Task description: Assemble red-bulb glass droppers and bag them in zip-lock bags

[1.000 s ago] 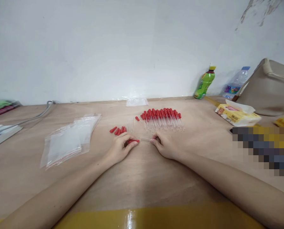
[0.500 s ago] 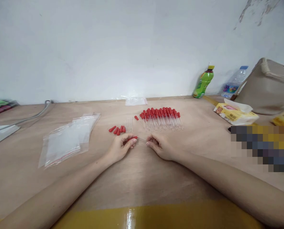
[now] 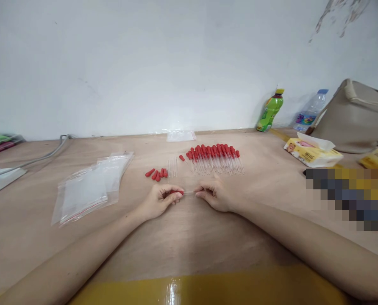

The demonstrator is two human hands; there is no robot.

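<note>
Between thumb and fingers, my left hand (image 3: 163, 201) grips a red rubber bulb (image 3: 177, 192). A thin clear glass tube (image 3: 189, 192) runs level from the bulb's mouth to my right hand (image 3: 212, 195), whose fingertips pinch its other end. Just behind my left hand lie several loose red bulbs (image 3: 158, 174) and a small group of bare glass tubes (image 3: 173, 167). Farther right, a dense row of droppers with red bulbs (image 3: 214, 151) lies on the table, bulbs toward the wall. One more dropper (image 3: 182, 158) lies at the row's left end.
Clear zip bags (image 3: 85, 190) lie on the table (image 3: 176, 245) at the left, with another bag (image 3: 181, 135) by the wall. A grey cable (image 3: 45, 154) is far left. At the right are a green bottle (image 3: 270, 111), a water bottle (image 3: 311, 111), a tissue box (image 3: 312, 153) and a beige bag (image 3: 351, 118).
Both hands have come slightly nearer to me. The bulb and tube, tilted before, are now nearly level and in line with each other.
</note>
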